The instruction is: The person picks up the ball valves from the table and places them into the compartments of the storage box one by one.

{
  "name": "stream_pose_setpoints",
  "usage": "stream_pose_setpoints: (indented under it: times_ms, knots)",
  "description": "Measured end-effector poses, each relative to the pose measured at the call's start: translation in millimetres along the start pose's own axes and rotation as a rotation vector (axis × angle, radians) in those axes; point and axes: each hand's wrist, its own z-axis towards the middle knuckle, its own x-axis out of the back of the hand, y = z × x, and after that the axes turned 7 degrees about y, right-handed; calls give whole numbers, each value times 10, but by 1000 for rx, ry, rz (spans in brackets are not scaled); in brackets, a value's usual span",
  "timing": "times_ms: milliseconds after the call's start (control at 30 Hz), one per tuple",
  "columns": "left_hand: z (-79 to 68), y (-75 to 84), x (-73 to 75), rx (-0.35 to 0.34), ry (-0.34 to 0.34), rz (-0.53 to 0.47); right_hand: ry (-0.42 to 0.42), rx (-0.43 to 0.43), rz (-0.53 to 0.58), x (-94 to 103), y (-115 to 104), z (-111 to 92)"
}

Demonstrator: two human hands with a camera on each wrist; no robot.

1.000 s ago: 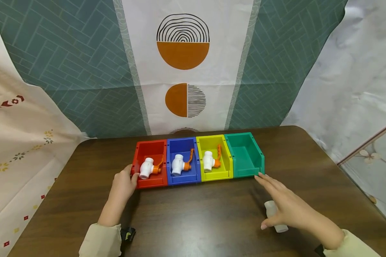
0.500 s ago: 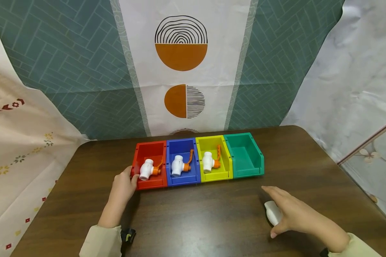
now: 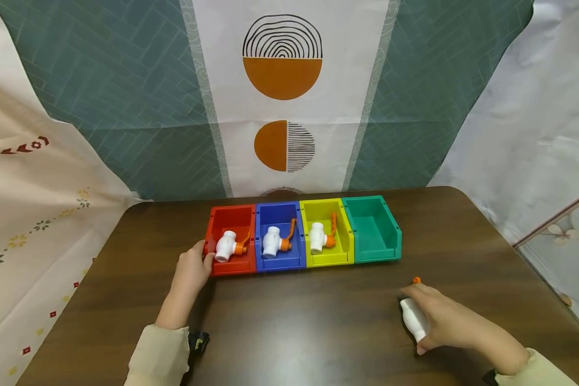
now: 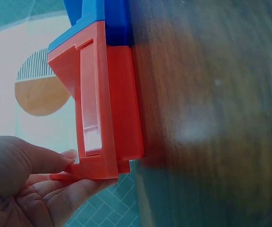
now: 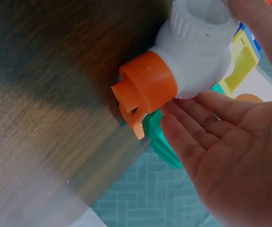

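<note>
My left hand (image 3: 191,268) holds the left side wall of a red bin (image 3: 231,214), thumb on one face and fingers on the other, as the left wrist view shows. Under my right hand (image 3: 446,316) is a white ball valve (image 3: 413,320) with an orange handle (image 5: 147,82), close over the table. Thumb and fingers pinch the valve's white body from two sides; the palm hides part of it in the head view. Similar valves lie in the red bin, the blue bin (image 3: 282,212) and the yellow bin (image 3: 320,207). The green bin (image 3: 370,233) has nothing in it.
The bins stand side by side in one row near the back edge of the brown wooden table (image 3: 299,316). A patterned cloth (image 3: 173,155) hangs behind it, with pale sheets (image 3: 43,203) at both sides.
My right hand has moved back from the green bin and closed in around the ball valve. The valve has turned, so its orange handle tip now shows. My left hand stays on the red bin.
</note>
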Motion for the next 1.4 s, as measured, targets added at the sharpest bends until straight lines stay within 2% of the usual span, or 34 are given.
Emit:
stream_pose_setpoints:
  times_ms: [200, 367, 600, 700, 933, 1000, 1233, 1400]
  knots:
    - [-10, 63, -86, -12, 41, -18, -10, 57, -39, 36, 151, -9]
    - [-45, 44, -53, -31, 92, 4, -55, 72, 14, -26, 184, -5]
    - [-96, 36, -77, -37, 47, 6, -85, 100, 65, -99, 217, -106]
    - [-120, 22, -70, -28, 66, 8, -98, 91, 73, -91, 223, -93]
    - [-82, 4, -29, -42, 90, 14, -183, -30, 112, -62, 225, -21]
    - [-89, 7, -30, -45, 96, 13, -181, -29, 108, -64, 234, -29]
    - [-93, 27, -25, -34, 91, 15, -92, 51, 38, -104, 257, -69]
    - [-95, 14, -11, -40, 87, 14, -113, 30, 67, -92, 246, -42]
